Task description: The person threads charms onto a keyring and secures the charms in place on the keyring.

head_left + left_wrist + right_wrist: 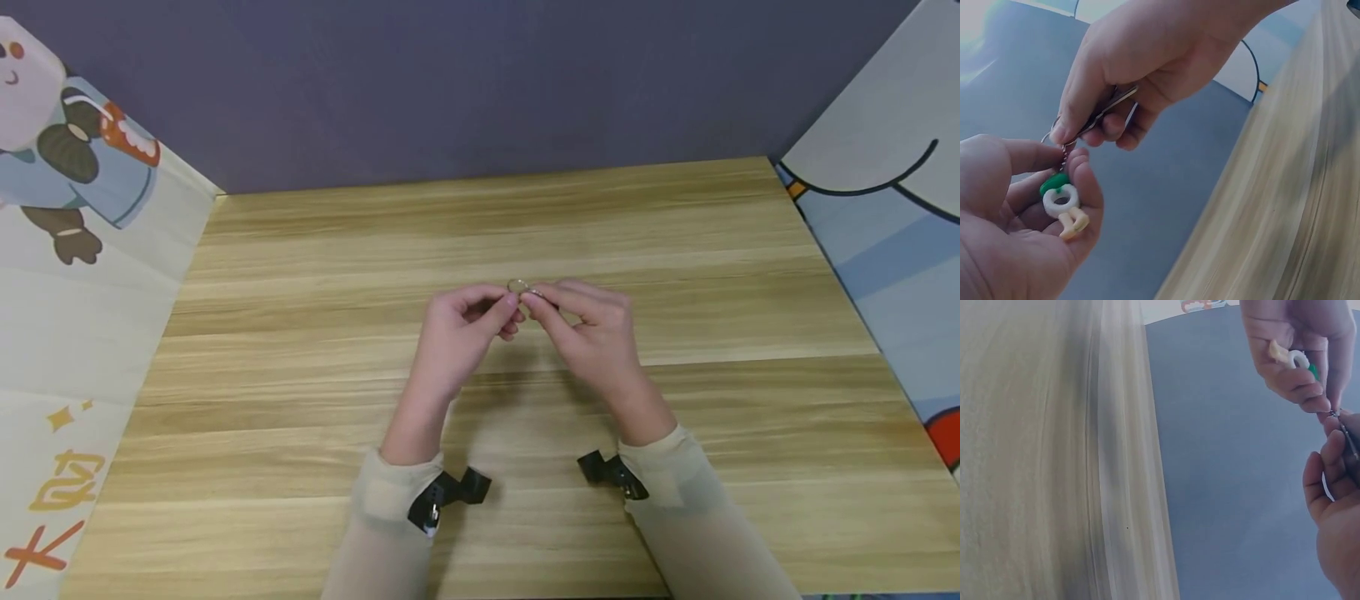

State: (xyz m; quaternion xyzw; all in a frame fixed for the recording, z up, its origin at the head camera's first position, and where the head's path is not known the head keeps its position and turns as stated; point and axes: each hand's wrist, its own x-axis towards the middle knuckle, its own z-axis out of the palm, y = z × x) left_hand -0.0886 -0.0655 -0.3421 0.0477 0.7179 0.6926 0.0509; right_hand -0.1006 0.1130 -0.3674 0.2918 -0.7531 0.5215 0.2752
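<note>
A small figure-shaped keychain charm (1062,187), with a green top, a white ring-shaped body and beige legs, lies against the curled fingers of my left hand (459,329). Its short chain (1063,159) leads up to a thin metal key ring (517,285), where the left thumb and index finger pinch. From the other side my right hand (596,329) pinches the ring between thumb and index finger. A metal key (1124,95) sticks out beneath the right palm in the left wrist view. Both hands meet above the table, fingertips close together.
Below the hands is a wood-grain table (300,400). A dark blue-grey panel (480,92) stands along its far edge. Cartoon-printed panels flank it at the left (112,317) and right (885,275). Black camera mounts (615,477) sit at both sleeve cuffs.
</note>
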